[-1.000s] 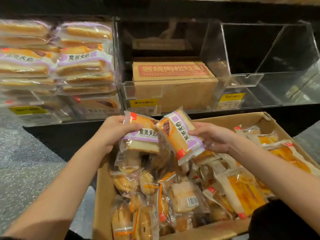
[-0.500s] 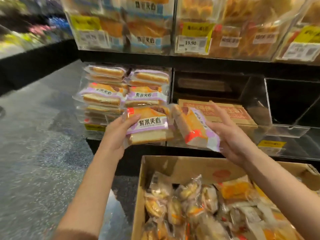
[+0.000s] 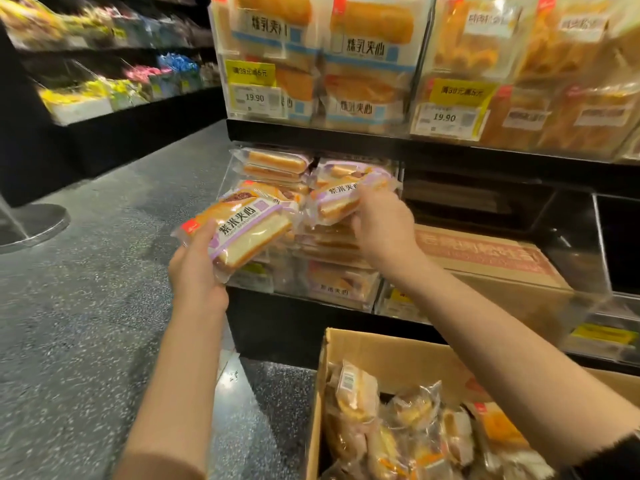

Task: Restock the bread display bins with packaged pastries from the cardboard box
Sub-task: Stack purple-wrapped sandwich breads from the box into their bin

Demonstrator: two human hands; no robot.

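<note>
- Our left hand gripped a purple-banded bread pack, thumb curled over its near-left corner, the other fingers tucked beneath, and held it tilted in the air just in front of the lower bin.
- Our right hand reached farther in, fingers curled round a second purple-banded pack, which sat at the top of the right-hand stack inside that bin.
- That clear bread bin on the lower shelf was already well filled: two stacks of the same purple-labelled packs stood side by side, the left stack partly hidden behind the pack in our left hand.
- The open cardboard box sat near us at lower right, below the shelf, heaped with mixed wrapped pastries in clear film; we could not tell the separate kinds apart.
- Right of the purple packs, a closed brown carton with red print lay inside the neighbouring clear bin, and farther right another clear bin showed only dark behind its wall.
- On the upper shelf, blue-labelled bread packs stood above the purple ones, with yellow and white price tags in front reading 19.90.
- More golden pastry packs filled the upper right, blurred.
- Far left, across the speckled grey floor, another dark shelf carried colourful, blurred goods.
</note>
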